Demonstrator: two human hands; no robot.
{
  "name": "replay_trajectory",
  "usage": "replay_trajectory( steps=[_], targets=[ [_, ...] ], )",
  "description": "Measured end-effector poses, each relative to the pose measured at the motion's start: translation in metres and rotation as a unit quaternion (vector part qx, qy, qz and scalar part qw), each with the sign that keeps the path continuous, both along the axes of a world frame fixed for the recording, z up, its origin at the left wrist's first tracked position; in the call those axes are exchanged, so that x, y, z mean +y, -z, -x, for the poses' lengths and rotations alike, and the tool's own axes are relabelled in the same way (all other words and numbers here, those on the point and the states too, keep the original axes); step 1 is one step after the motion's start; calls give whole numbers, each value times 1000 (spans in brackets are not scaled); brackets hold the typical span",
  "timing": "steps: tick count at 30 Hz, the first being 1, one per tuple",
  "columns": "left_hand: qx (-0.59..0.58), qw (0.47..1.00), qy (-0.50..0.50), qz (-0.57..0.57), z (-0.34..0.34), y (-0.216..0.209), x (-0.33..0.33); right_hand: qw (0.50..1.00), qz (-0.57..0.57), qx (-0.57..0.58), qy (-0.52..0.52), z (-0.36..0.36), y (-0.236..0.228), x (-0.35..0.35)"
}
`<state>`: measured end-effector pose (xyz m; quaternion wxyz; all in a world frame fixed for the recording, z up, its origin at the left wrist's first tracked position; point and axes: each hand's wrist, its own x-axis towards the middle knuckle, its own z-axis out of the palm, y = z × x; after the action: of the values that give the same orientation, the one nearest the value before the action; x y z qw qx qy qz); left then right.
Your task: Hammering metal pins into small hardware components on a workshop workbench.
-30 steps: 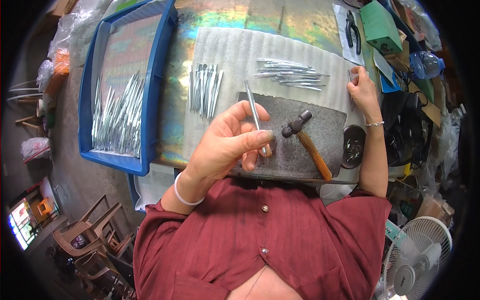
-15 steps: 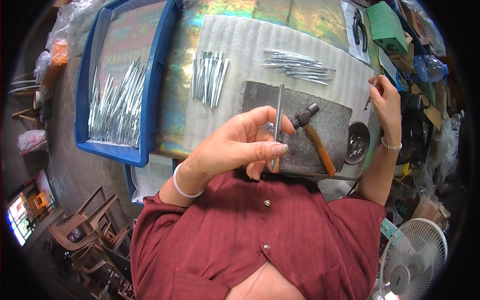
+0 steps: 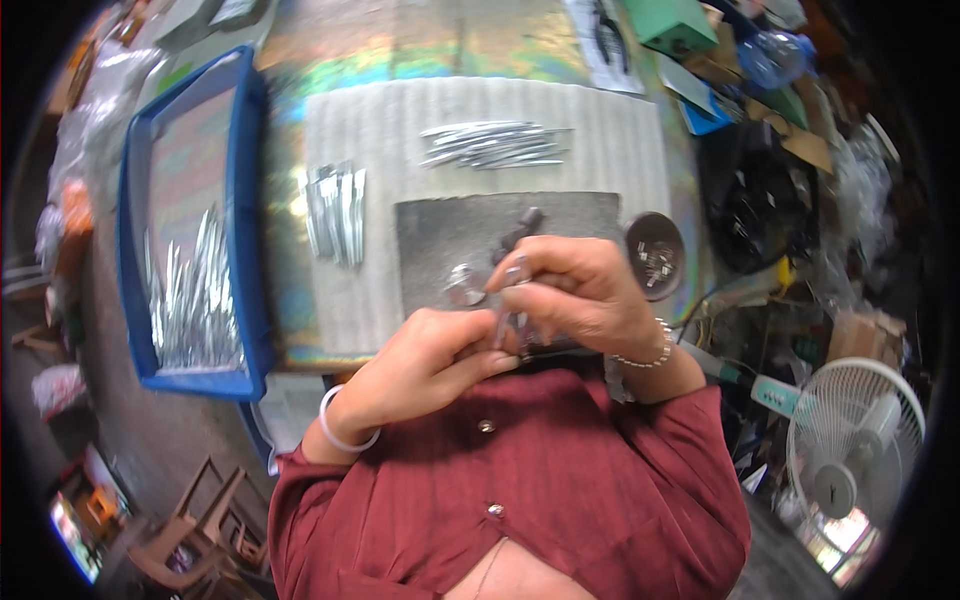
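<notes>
Two hands are brought together over the grey slab, a thin metal strip pinched between them.

Both sets of fingers are closed: the left hand (image 3: 430,365) is curled from below around the lower end of the metal strip (image 3: 508,322), and the right hand (image 3: 570,295) is pinched on its upper part, the two hands touching. Just behind them the dark hammer head (image 3: 518,232) is seen on the grey slab (image 3: 440,235). A small round bowl (image 3: 655,255) is set beside the slab; two heaps of strips (image 3: 337,212) lie on the corrugated mat (image 3: 600,150). A blue tray (image 3: 135,215) of more strips is placed at the far left of the desk (image 3: 290,60).
</notes>
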<state>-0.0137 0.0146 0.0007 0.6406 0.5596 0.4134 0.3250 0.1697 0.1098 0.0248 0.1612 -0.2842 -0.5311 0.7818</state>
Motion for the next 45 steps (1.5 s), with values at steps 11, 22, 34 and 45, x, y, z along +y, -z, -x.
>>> replay_trajectory(
  steps=[11,22,34,45],
  targets=[
    [-46,970,-239,-15,-15,5,-9,986,-159,16,57,6,5,-18],
    [-41,963,-252,-83,-21,7,-8,912,-400,-18,83,1,2,-17],
    [19,972,-208,-103,-17,0,-8,925,-361,-38,115,5,3,-27],
    [-75,982,-148,89,-3,-10,3,992,-5,-24,123,10,18,-16]
  ],
)
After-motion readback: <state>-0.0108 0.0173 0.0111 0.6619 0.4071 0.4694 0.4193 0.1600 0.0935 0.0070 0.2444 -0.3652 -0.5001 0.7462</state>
